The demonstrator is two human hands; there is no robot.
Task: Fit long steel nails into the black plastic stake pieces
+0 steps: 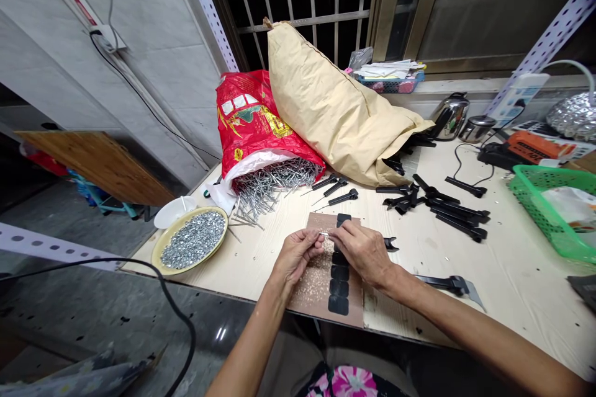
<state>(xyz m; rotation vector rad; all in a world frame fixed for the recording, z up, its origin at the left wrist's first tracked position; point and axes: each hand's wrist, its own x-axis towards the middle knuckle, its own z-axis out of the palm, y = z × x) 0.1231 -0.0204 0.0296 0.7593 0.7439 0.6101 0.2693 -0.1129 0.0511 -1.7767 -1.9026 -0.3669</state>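
My left hand [298, 254] and my right hand [361, 250] meet over a brown board [326, 279] at the table's front edge. Both pinch a thin metal bolt [325, 234] between their fingertips. My right hand also covers part of a black plastic piece [390, 244] that pokes out to its right. A row of black pads [339, 288] runs down the board under my hands. Finished black-handled bolts [338, 189] lie beyond the board.
A yellow dish of small nuts [194, 239] sits front left. A red sack spilling long bolts [265, 136] and a tan sack [335, 105] lie behind. Loose black handles [442, 205], a green basket [554, 211], a kettle [449, 115] and a black tool [449, 284] fill the right side.
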